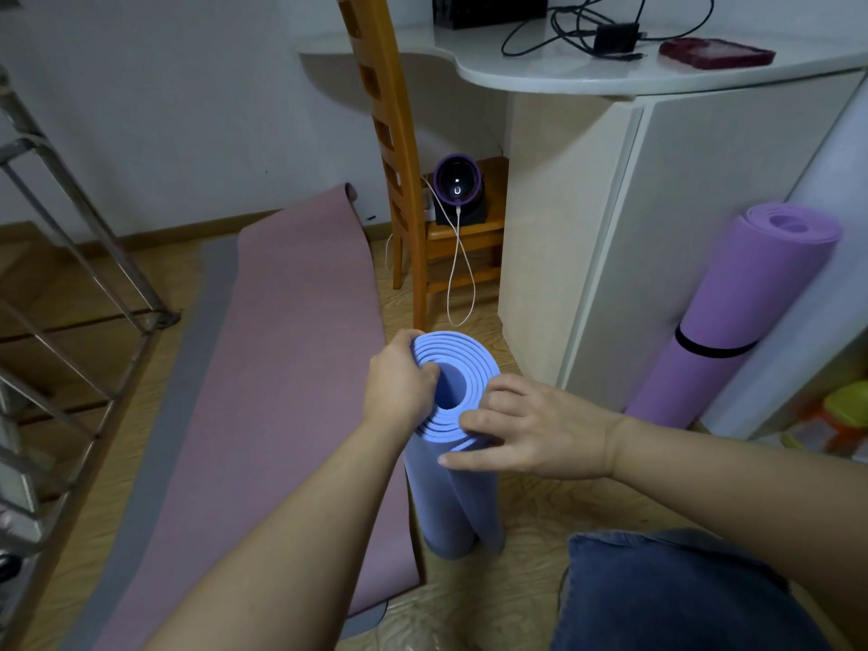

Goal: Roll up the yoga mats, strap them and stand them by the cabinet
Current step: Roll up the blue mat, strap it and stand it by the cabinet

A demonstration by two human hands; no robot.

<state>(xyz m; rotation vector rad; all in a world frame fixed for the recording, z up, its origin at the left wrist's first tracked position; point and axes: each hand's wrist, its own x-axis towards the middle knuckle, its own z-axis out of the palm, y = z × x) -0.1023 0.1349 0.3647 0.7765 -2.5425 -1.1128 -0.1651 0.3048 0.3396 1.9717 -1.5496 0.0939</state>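
A rolled blue yoga mat [451, 500] stands upright on the floor in the middle of the view. My left hand [399, 382] grips its top rim, thumb inside the central hole. My right hand [530, 427] presses on the near right side of the roll's top, fingers spread over the outer layers. No strap shows on the blue mat. A rolled purple mat [751, 298] with a black strap [714, 350] leans against the white cabinet [657, 218] at the right. A pink mat [282, 368] lies unrolled flat on the floor at the left, over a grey mat [188, 368].
A wooden chair [399, 157] stands behind the blue mat, with a small purple device [457, 183] and a white cable on its seat. A metal ladder frame [70, 298] runs along the left. Cables and a dark red case lie on the white counter [587, 72]. My jeans-clad knee [667, 599] is at bottom right.
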